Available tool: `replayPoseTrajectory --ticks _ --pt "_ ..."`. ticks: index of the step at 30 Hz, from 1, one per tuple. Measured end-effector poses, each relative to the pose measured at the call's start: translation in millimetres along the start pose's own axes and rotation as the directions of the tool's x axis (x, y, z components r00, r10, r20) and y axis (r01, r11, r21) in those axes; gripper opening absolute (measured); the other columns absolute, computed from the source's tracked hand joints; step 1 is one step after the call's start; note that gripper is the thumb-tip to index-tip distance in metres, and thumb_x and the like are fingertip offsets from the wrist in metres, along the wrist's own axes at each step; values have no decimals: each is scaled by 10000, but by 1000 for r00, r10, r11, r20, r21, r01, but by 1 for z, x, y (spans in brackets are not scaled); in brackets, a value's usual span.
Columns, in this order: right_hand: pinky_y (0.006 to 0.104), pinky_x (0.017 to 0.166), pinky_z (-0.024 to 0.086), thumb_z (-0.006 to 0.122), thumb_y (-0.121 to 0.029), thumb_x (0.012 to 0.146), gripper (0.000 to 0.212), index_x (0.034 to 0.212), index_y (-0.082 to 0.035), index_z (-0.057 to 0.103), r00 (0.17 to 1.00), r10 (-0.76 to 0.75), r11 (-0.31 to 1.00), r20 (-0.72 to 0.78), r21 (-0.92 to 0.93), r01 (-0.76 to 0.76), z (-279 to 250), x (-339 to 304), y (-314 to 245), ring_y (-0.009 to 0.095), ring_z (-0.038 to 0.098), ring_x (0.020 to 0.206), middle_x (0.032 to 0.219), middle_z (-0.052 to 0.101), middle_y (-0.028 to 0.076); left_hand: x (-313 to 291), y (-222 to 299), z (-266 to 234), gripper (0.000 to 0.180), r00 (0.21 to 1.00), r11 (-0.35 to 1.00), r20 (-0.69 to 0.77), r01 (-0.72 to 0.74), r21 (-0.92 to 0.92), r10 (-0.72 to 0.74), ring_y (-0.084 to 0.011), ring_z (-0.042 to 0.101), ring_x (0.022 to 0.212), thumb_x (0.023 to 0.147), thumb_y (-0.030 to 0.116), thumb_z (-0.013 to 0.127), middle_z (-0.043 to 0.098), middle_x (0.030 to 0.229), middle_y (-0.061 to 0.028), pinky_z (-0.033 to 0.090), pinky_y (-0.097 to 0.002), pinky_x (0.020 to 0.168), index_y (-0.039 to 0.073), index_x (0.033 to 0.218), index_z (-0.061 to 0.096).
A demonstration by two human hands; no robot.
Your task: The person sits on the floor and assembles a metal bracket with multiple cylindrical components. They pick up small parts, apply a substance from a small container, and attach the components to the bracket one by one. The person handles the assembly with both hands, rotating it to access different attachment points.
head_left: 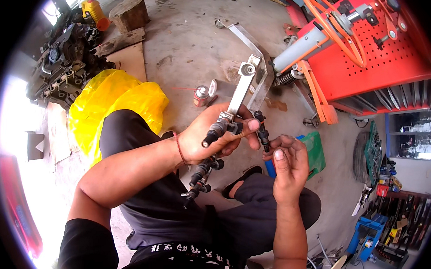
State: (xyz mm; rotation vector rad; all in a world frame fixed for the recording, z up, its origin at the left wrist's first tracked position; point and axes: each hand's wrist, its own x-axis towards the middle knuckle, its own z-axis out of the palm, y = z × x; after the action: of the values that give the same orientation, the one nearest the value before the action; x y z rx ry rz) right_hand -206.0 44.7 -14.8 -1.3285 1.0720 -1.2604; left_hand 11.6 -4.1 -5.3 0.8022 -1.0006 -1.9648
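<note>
A metal fuel rail (241,90) runs through my left hand (208,134), whose fingers are wrapped round it. Its port end points away from me, and several black fuel injectors (201,175) stick out below the hand. One more injector (214,133) sits on the rail by the left thumb. A separate-looking black fuel injector (261,130) stands nearly upright between my two hands, against the left thumb and fingertips. My right hand (289,164) is closed in a pinch at its lower end. The palm side of the left grip is hidden.
Under my arms are my bent legs. A yellow plastic bag (116,103), a spray can (201,95) and an engine (60,63) are to the left and ahead. A red tool cart (372,59) stands far right, near a green container (313,153) on the floor.
</note>
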Motion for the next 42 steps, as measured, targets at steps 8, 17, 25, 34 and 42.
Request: replayPoseTrajectory --ticks 8,17,25,34,42 --pt "325 834 534 581 -120 990 282 1227 15 507 997 17 990 -80 -135 -27 3 7 4 179 620 934 1125 609 129 5 -5 -4 237 1000 999 8 8 -52 -8 -84 464 485 992 224 605 695 864 -136 379 -232 460 17 1073 521" --pt "274 853 517 611 -105 990 286 1222 14 495 982 126 990 -140 -46 -133 2 10 4 132 610 956 1113 615 90 2 -3 -6 202 997 997 -77 14 81 -8 -40 449 507 952 200 677 674 798 -28 356 -214 454 62 1040 559" --pt "306 813 531 620 -108 969 266 1201 -17 527 978 136 984 -155 -97 -152 -8 7 16 146 626 943 1084 638 65 15 -29 -13 180 921 815 -124 -257 520 370 -139 596 743 897 155 731 656 809 -53 499 -317 677 3 935 643" --pt "328 724 568 603 -94 971 276 1211 14 520 981 59 994 -183 -79 -74 -15 49 -7 213 657 889 1088 631 123 23 -49 -19 281 904 874 -332 -82 479 267 -150 616 811 881 183 748 673 897 -105 526 -325 725 -29 1019 625" --pt "302 728 553 584 -107 977 358 1289 43 495 982 -159 969 -104 -207 134 0 90 -79 194 644 884 1107 612 123 16 -45 -11 411 925 854 -320 -8 521 204 -316 683 820 851 331 744 697 887 -196 523 -411 762 -14 1040 623"
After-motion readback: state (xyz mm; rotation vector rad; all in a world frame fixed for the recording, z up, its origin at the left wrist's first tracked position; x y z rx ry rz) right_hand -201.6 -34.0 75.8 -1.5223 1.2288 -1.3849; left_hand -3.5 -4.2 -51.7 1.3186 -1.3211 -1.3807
